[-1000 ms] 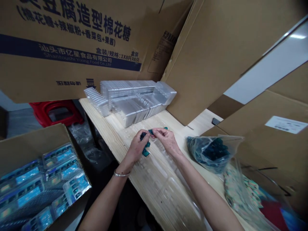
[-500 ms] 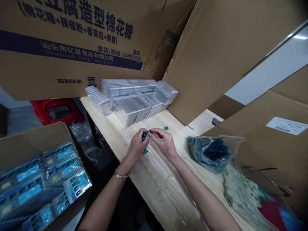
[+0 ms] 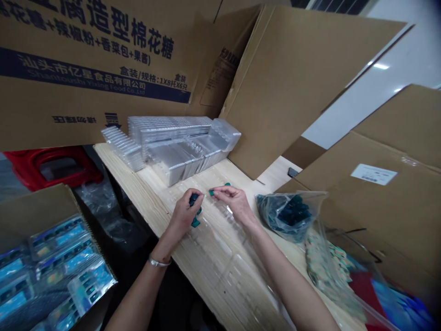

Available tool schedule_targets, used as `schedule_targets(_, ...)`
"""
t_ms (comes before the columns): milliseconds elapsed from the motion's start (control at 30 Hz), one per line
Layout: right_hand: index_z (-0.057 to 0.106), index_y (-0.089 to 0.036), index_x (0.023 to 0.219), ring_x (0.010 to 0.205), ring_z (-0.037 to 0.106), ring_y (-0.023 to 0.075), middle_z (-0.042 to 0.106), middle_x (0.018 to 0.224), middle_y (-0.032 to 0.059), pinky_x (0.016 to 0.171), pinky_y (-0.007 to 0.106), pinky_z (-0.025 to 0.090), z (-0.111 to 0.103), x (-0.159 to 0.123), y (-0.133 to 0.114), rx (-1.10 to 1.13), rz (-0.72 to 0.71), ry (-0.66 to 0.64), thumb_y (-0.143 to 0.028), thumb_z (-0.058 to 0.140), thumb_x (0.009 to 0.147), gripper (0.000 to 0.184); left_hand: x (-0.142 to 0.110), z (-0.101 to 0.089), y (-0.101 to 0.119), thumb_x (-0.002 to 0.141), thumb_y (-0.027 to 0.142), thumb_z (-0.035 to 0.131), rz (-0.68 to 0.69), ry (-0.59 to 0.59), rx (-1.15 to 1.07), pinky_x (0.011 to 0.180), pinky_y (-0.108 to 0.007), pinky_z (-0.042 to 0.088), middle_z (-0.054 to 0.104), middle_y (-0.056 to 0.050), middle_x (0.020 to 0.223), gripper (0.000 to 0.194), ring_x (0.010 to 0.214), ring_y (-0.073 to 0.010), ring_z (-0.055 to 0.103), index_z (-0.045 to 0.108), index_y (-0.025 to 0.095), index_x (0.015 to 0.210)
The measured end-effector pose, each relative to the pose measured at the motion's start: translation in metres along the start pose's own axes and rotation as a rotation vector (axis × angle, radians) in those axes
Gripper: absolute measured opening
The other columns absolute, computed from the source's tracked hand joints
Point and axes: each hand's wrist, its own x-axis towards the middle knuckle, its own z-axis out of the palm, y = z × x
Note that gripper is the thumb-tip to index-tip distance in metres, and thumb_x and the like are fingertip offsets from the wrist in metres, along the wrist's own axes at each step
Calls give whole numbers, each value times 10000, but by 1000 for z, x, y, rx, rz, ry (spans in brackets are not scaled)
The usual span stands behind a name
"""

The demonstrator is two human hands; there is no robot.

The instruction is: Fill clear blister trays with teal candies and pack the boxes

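Observation:
My left hand (image 3: 184, 209) is closed around several small dark teal pieces (image 3: 193, 199), with a green one (image 3: 196, 221) showing below its fingers. My right hand (image 3: 234, 201) pinches a small green piece (image 3: 211, 192) between thumb and fingertips, a short way right of the left hand. Just behind the right fingers another green piece (image 3: 227, 184) shows. Clear plastic trays (image 3: 237, 276) lie on the wooden table under and in front of my hands. What exactly the small pieces are, I cannot make out.
Stacked clear plastic trays (image 3: 186, 156) stand at the table's back. To the right are a bag of dark teal pieces (image 3: 289, 216) and a bag of pale patterned pieces (image 3: 325, 259). An open carton of blue packs (image 3: 77, 271) is at lower left, near a red stool (image 3: 51, 168).
My hands have drawn apart; they met before. The right hand's green piece is now separate from the left hand's pieces. The whole view has shifted, with things sitting further left.

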Motion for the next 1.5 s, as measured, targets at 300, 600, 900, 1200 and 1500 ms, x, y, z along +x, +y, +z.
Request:
schedule_targets(300, 720, -155, 843, 776, 661, 176, 722, 871, 76, 729, 259, 483, -54, 90, 67, -880, -206, 110, -193, 500, 793, 228, -1, -16, 16, 732, 461, 613, -256, 4, -507, 442, -135, 362, 491, 29, 709, 300, 537, -59, 452, 565, 186, 842)
schedule_targets(600, 724, -179, 857, 890, 640, 177, 708, 967, 78, 832, 257, 451, -54, 98, 78, -1030, -200, -27, -82, 492, 774, 265, -2, -16, 20, 733, 438, 636, -358, -64, -671, 369, -113, 287, 462, 52, 691, 287, 460, -24, 383, 537, 193, 847)
schedule_targets(900, 721, -195, 876, 911, 638, 168, 713, 965, 52, 850, 246, 436, -53, 108, 81, -1036, -152, -88, -53, 489, 776, 290, -1, -16, 17, 719, 345, 676, -466, -109, -1000, 336, -99, 214, 478, 50, 707, 279, 421, 5, 354, 543, 170, 891)
schedule_targets(1200, 725, -151, 840, 764, 641, 169, 715, 863, 79, 713, 243, 468, -79, 93, 85, -1001, -110, 39, -193, 562, 772, 182, 0, -17, 16, 665, 321, 721, -495, -73, -1069, 320, -98, 219, 508, 51, 686, 312, 412, 2, 365, 552, 172, 881)
schedule_targets(1500, 729, -182, 827, 791, 654, 160, 725, 882, 54, 750, 238, 471, -68, 83, 92, -979, -67, 80, -139, 551, 750, 198, -2, -14, 18, 702, 308, 697, -502, -83, -1063, 317, -97, 221, 506, 47, 693, 275, 406, 9, 357, 555, 162, 886)
